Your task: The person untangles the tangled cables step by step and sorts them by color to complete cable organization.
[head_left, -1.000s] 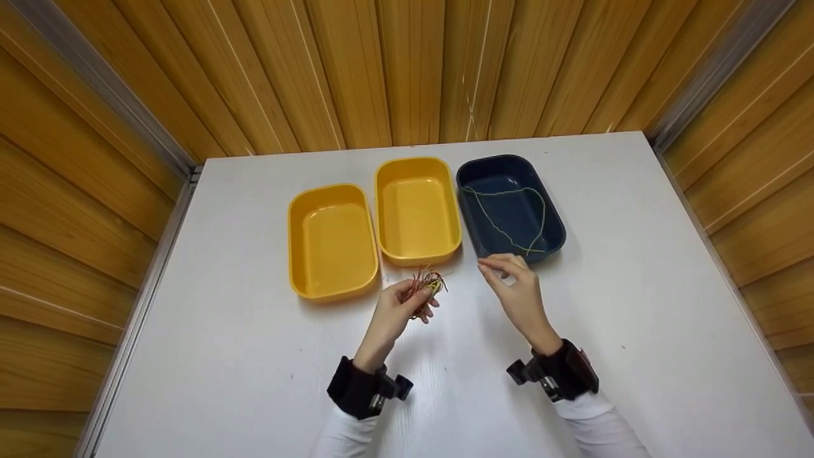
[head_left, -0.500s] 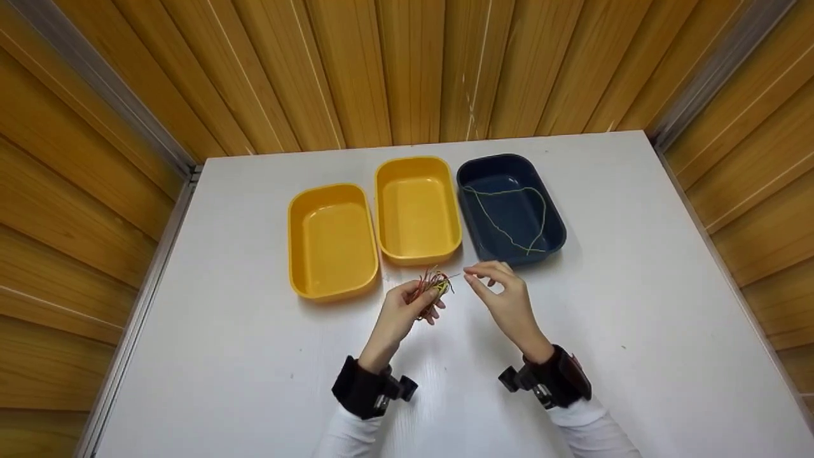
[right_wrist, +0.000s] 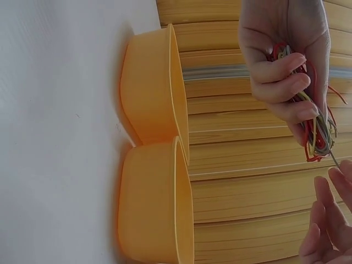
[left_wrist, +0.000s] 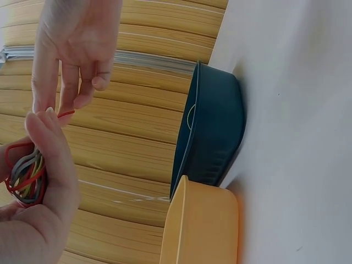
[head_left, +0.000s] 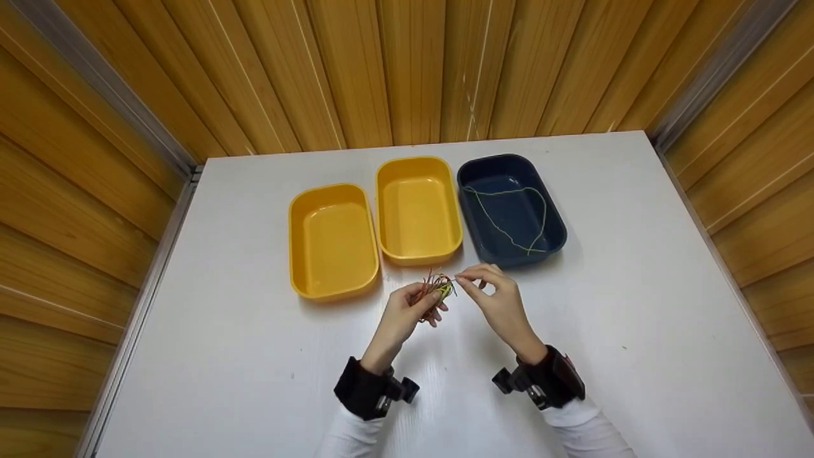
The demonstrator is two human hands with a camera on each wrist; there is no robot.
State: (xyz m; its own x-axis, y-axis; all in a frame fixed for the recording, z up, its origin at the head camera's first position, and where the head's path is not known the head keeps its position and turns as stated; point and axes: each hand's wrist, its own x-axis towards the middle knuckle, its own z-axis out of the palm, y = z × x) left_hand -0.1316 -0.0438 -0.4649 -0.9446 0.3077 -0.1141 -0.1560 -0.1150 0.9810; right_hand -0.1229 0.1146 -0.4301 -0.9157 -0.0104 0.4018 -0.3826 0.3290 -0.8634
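Note:
A tangled bundle of thin coloured wires (head_left: 439, 289), red, yellow and grey, is gripped in my left hand (head_left: 404, 312) above the table, in front of the middle tray. Its curled fingers wrap the bundle (right_wrist: 316, 132) in the right wrist view. My right hand (head_left: 499, 305) pinches the end of a grey wire (right_wrist: 334, 159) that sticks out of the bundle, between thumb and forefinger. The dark blue tray (head_left: 509, 248) stands just beyond my right hand, and one yellow-green wire (head_left: 496, 227) lies looped in it.
Two yellow trays stand left of the blue one: the middle tray (head_left: 420, 219) and the left tray (head_left: 334, 251), set close side by side. All rest on a white table (head_left: 241, 356). Wood-patterned walls (head_left: 407, 70) enclose its back and sides.
My right hand has moved left and slightly down to the bundle, and its fingertips have taken a grey wire end. My left hand has shifted slightly right, still holding the bundle.

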